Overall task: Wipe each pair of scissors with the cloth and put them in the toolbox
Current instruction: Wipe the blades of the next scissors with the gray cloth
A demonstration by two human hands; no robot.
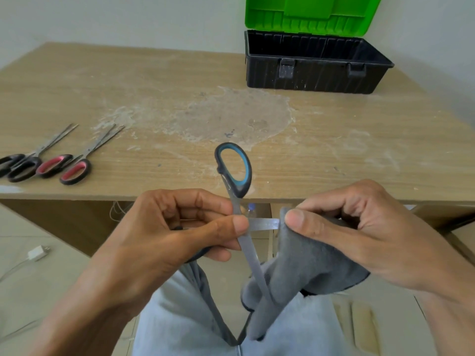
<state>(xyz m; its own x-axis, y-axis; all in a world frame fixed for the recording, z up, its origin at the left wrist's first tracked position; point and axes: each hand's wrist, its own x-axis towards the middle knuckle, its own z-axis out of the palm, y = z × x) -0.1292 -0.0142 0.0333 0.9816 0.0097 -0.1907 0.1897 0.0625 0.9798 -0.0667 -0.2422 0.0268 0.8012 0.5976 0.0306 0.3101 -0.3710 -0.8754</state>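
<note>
My left hand (177, 227) grips a pair of blue-handled scissors (235, 170) near the pivot, blades spread wide, in front of the table's near edge. One blade points right into the grey cloth (303, 263). My right hand (352, 232) pinches the cloth around that blade. The other blade slants down past the cloth. The black toolbox (313, 73) stands at the table's far right with its green lid (308, 14) raised. Two more pairs lie at the table's left: black-handled scissors (20, 165) and red-handled scissors (74, 168).
The wooden table (180, 98) has a dusty, scuffed patch in its middle. A white charger plug with cable (37, 253) lies on the tiled floor at the left. My lap in light trousers fills the bottom middle.
</note>
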